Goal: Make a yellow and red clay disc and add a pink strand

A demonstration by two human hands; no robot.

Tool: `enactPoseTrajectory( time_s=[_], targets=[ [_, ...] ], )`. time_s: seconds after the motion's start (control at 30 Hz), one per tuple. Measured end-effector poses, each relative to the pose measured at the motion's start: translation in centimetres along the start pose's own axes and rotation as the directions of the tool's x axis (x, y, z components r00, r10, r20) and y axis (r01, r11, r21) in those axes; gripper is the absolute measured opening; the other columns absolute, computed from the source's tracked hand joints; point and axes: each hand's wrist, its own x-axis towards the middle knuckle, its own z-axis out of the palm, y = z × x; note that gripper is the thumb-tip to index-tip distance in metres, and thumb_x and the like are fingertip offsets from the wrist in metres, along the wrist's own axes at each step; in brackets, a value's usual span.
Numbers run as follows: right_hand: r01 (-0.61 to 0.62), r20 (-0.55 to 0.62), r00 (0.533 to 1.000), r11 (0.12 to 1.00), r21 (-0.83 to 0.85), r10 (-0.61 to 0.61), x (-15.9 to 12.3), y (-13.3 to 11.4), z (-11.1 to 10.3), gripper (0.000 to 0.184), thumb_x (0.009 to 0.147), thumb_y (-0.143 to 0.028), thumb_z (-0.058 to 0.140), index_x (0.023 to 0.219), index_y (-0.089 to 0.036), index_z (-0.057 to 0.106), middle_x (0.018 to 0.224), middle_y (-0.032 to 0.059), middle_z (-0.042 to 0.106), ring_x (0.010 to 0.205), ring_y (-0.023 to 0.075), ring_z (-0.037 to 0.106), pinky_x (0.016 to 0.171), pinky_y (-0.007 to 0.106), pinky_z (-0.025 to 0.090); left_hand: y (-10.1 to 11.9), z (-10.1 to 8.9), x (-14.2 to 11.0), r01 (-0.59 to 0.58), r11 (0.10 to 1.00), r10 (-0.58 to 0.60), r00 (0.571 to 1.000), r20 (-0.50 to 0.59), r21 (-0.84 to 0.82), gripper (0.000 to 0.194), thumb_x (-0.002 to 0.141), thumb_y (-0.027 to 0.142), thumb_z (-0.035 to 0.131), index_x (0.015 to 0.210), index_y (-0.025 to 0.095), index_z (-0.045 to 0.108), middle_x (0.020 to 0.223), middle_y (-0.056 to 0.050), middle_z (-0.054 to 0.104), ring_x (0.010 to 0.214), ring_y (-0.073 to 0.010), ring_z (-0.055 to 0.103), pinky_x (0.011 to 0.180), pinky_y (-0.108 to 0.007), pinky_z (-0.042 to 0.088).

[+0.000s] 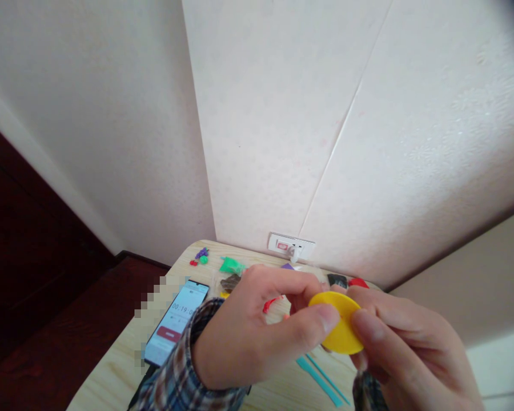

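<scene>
Between both hands is a thin, flat yellow disc (341,334), perhaps of modelling clay, held up above the table. My left hand (269,325) pinches its left edge, the thumb lying on its face. On the opposite edge, my right hand (411,342) grips it with thumb and fingers. The fingertips behind the disc are hidden. Below lie two slim turquoise tools (319,379), side by side on the wooden table (107,374).
A phone (177,322) showing a timer lies by my left sleeve. Small purple, green and red clay pieces (202,254) sit at the far left corner. Along the back are a green packet (231,265), a black one (337,280) and a red one (358,282). A wall socket (291,246) holds a plug.
</scene>
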Motion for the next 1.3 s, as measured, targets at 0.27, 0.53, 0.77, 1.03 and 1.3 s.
enactPoseTrajectory(
  time_s=[0.27, 0.53, 0.77, 1.03, 1.3],
  targets=[
    [0.068, 0.223, 0.974, 0.982, -0.179, -0.027, 0.14, -0.24, -0.73, 0.043, 0.093, -0.036, 0.044, 0.055, -0.019, 0.052, 0.047, -0.0035, 0.053, 0.043, 0.006, 0.046, 0.042, 0.017, 0.035, -0.67, 0.35, -0.06, 0.003, 0.989, -0.017, 0.995, -0.095, -0.151, 0.031, 0.083, 0.027, 0.052, 0.055, 0.016, 0.044, 0.052, 0.005, 0.041, 0.05, -0.0062, 0.036, 0.051, -0.019, 0.033],
    [0.052, 0.204, 0.979, 0.979, -0.197, -0.011, 0.42, -0.57, -0.43, 0.044, 0.093, -0.039, 0.044, 0.055, -0.019, 0.055, 0.048, -0.0025, 0.053, 0.044, 0.0073, 0.047, 0.045, 0.019, 0.038, -0.55, 0.34, -0.2, 0.021, 0.995, -0.032, 0.992, -0.119, -0.1, 0.03, 0.082, 0.038, 0.055, 0.063, 0.016, 0.051, 0.057, 0.003, 0.051, 0.055, -0.0084, 0.044, 0.056, -0.021, 0.038],
    [-0.013, 0.094, 0.996, 1.0, -0.016, 0.015, 0.33, -0.37, -0.22, 0.044, 0.089, -0.047, 0.049, 0.055, -0.021, 0.056, 0.049, -0.0016, 0.054, 0.048, 0.0105, 0.049, 0.044, 0.021, 0.035, 0.13, -0.11, 0.04, -0.024, 1.0, 0.024, 1.0, -0.011, 0.013, 0.029, 0.081, 0.033, 0.056, 0.057, 0.017, 0.05, 0.056, 0.001, 0.05, 0.054, -0.01, 0.044, 0.053, -0.023, 0.037],
    [-0.056, 0.022, 0.998, 0.996, 0.068, 0.055, -0.06, 0.05, -0.23, 0.043, 0.089, -0.043, 0.05, 0.052, -0.02, 0.054, 0.052, -0.001, 0.056, 0.05, 0.0112, 0.05, 0.049, 0.024, 0.037, -0.54, -0.19, -0.11, -0.008, 0.995, 0.009, 1.0, 0.006, -0.096, 0.037, 0.088, 0.04, 0.048, 0.063, 0.014, 0.053, 0.055, 0.003, 0.047, 0.05, -0.0073, 0.041, 0.05, -0.021, 0.034],
    [-0.078, 0.013, 0.997, 0.991, 0.111, 0.077, -0.24, 0.11, -0.25, 0.042, 0.088, -0.045, 0.051, 0.053, -0.021, 0.056, 0.053, -0.0009, 0.056, 0.05, 0.0116, 0.049, 0.049, 0.024, 0.038, -0.6, -0.15, -0.11, -0.028, 0.991, 0.026, 0.999, -0.017, -0.129, 0.038, 0.087, 0.039, 0.054, 0.058, 0.014, 0.051, 0.054, 0.003, 0.048, 0.048, -0.0056, 0.04, 0.048, -0.019, 0.034]
  ],
)
